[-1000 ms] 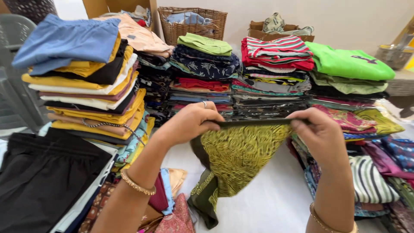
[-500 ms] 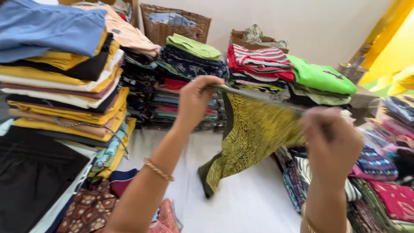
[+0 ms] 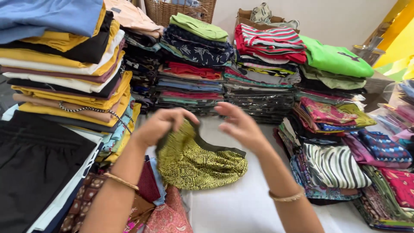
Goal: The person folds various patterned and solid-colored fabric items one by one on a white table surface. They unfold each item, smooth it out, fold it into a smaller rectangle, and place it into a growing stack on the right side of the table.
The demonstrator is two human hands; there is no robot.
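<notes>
A yellow-green patterned garment with a dark waistband [image 3: 199, 162] lies bunched on the white surface [image 3: 241, 207] in front of me. My left hand [image 3: 160, 125] pinches the garment's upper edge, with a gold bangle on that wrist. My right hand [image 3: 241, 125] hovers just above the garment's right side with its fingers spread and nothing in them; it also wears a bangle.
Tall stacks of folded clothes ring the spot: yellow and black ones [image 3: 64, 64] at left, dark and red stacks [image 3: 194, 64] behind, a bright green top [image 3: 336, 58] at right. Patterned and striped garments [image 3: 334, 166] lie at right, a wicker basket [image 3: 179, 9] at the back.
The garment was held up stretched between both hands. Now it has dropped in a heap onto the surface, and my right hand has let go of it.
</notes>
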